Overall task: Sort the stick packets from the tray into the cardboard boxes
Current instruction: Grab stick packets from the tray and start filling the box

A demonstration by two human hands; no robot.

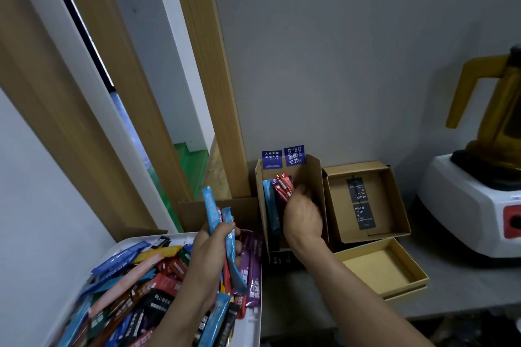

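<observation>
A white tray [255,318] at the lower left holds several stick packets in blue, red, black, orange and purple. Above it my left hand [210,259] grips two light-blue stick packets [222,222] that point upward. My right hand [303,214] reaches into a tall open cardboard box [315,177] against the wall and pinches red stick packets [283,186] at their lower ends. A blue packet [269,205] and a dark one stand in that box beside the red ones.
To the right lies an open cardboard box [394,191] with two black tags inside, and a shallow empty box lid [408,276] in front of it. A white blender base with a yellow jug [479,205] stands at the far right. Wooden frame posts rise on the left.
</observation>
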